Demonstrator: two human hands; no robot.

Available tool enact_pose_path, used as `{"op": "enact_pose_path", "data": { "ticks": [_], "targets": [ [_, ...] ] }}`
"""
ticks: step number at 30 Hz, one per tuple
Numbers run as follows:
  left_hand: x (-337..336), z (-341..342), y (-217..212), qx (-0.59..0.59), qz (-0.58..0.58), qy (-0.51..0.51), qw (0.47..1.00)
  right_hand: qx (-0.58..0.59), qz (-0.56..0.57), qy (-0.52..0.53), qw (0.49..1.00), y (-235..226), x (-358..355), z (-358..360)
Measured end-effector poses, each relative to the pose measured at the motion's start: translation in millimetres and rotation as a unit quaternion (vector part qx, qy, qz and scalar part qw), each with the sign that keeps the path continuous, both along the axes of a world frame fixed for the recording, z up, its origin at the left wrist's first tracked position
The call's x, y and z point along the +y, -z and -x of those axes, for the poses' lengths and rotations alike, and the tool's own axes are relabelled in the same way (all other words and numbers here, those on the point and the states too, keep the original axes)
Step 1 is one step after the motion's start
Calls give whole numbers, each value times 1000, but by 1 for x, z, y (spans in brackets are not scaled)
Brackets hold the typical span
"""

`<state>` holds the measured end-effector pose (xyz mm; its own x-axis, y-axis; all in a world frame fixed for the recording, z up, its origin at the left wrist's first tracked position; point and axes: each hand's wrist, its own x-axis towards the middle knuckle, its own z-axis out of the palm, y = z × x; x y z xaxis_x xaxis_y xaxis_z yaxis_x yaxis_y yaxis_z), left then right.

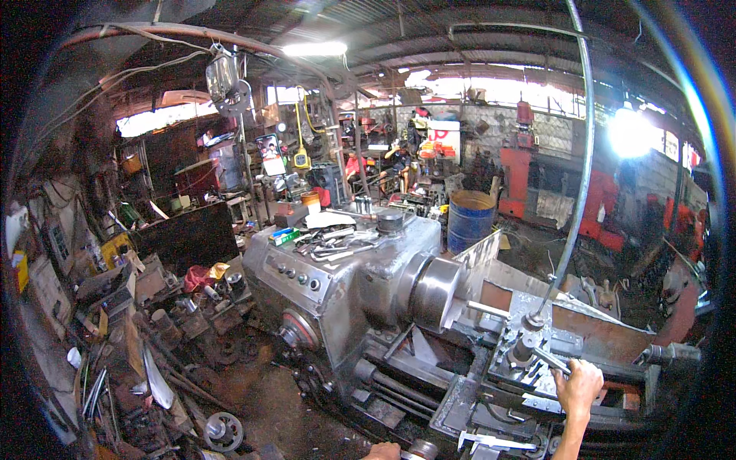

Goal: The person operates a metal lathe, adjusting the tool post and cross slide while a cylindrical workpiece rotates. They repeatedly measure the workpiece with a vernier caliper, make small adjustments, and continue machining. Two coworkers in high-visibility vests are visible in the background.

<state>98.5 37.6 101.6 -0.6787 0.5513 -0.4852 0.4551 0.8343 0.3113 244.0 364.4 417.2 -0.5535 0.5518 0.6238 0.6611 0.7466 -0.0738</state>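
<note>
Right hand closed around a metal handle on the tool post of a big grey lathe, low on the right side of the view. Left hand barely seen at the bottom edge, touching a round metal knob; open or closed, cannot tell. Just beside the knob, a shiny caliper lying flat on the machine. Up from the tool post, a round steel chuck sticking out of the machine's boxy head.

On top of that head, a flat tray holding wrenches, papers and a small green and blue box. An orange cup standing just behind; inside hidden.

Farther back, a blue drum on the floor with an open, rusty top; inside too dark to tell. Left of the machine, a heap of dirty metal parts on the ground, with a red rag on it. Overhead, a bright lamp under the tin roof.
</note>
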Motion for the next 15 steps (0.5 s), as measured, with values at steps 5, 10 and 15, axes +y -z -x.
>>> {"op": "enact_pose_path", "data": {
  "ticks": [5,10,15],
  "targets": [
    [0,15,22,-37,30,27,999,-22,3,-5,1000,-8,-5,0],
    [2,16,31,-4,103,61,993,-38,2,-35,999,-6,2,-5],
    [6,16,24,-7,114,23,993,-30,7,-26,999,-2,4,-3]
  ]
}}
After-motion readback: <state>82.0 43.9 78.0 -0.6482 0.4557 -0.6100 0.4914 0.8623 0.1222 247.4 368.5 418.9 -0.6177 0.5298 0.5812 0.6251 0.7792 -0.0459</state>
